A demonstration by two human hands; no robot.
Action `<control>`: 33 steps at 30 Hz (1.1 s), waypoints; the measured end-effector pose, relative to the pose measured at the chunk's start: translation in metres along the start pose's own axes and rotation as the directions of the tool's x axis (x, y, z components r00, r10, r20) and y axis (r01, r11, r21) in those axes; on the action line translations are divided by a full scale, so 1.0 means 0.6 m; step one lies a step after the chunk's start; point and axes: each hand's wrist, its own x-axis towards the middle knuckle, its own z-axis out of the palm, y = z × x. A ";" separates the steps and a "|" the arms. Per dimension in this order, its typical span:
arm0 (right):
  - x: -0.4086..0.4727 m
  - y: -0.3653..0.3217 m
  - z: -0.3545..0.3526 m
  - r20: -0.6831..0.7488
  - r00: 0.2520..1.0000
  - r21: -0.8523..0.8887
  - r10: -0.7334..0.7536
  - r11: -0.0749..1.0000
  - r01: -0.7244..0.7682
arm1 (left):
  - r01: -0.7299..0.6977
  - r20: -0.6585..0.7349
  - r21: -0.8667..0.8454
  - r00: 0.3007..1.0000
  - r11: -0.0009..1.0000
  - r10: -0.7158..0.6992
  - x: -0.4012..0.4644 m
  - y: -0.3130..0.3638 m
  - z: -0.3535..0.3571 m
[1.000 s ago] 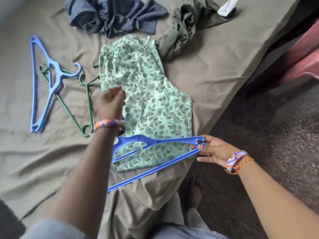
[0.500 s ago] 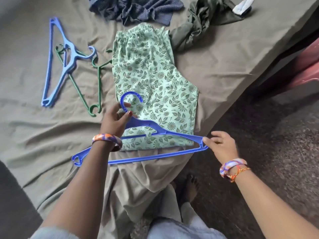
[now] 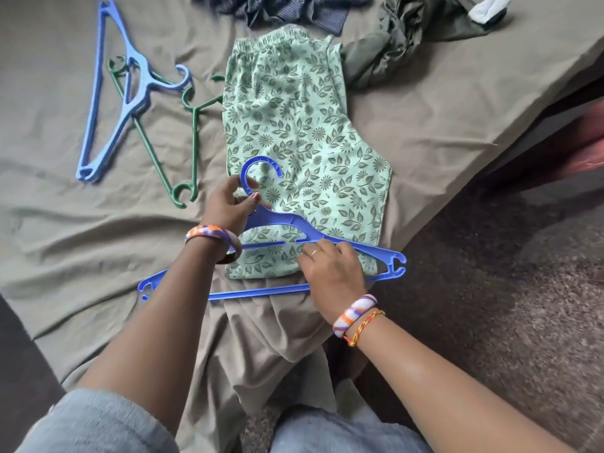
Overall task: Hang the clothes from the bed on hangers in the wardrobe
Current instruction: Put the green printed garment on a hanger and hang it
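Note:
Folded green leaf-print trousers point(image 3: 304, 132) lie flat on the bed, waistband at the far end. A blue plastic hanger point(image 3: 379, 256) lies across their near end, its hook pointing away from me. My left hand point(image 3: 228, 207) grips the hanger at the base of the hook. My right hand point(image 3: 330, 269) sits inside the hanger's frame, fingers curled at the trousers' near hem; whether it holds the cloth is hidden.
A second blue hanger point(image 3: 111, 93) and a green hanger point(image 3: 192, 135) lie to the left on the olive sheet point(image 3: 81, 256). A dark striped garment point(image 3: 284, 9) and an olive garment point(image 3: 392, 37) are bunched at the far end. The bed's edge drops to a dark floor point(image 3: 523, 305) on the right.
The hanger was swung flat and square across the trousers' near end. My right hand let go of its right tip and moved inward onto the hem. The camera drew closer.

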 end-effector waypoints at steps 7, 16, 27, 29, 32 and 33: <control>0.018 0.024 -0.052 -0.301 0.953 0.086 -0.034 0.994 0.062 | -0.100 -0.018 -0.053 0.995 0.994 0.099 0.075 0.063 -0.018; 0.009 0.012 -0.034 -0.193 0.979 0.047 -0.061 0.996 0.072 | -0.288 0.021 -0.031 0.957 0.957 0.289 0.229 0.202 -0.010; 0.032 0.022 0.004 0.222 0.973 -0.126 0.063 0.991 -0.035 | -0.424 -0.056 -0.074 0.906 0.903 0.421 0.226 0.276 -0.055; 0.039 0.019 -0.013 0.459 0.882 -0.094 0.110 0.993 -0.075 | -0.495 -0.019 -0.106 0.868 0.862 0.496 0.196 0.310 -0.066; 0.058 0.018 -0.074 0.583 0.809 0.023 0.073 0.994 -0.106 | -0.593 0.041 -0.135 0.797 0.794 0.602 0.140 0.360 -0.081; 0.062 0.023 -0.091 0.595 0.802 0.114 0.060 0.981 -0.158 | -0.625 0.045 -0.140 0.771 0.768 0.636 0.119 0.378 -0.087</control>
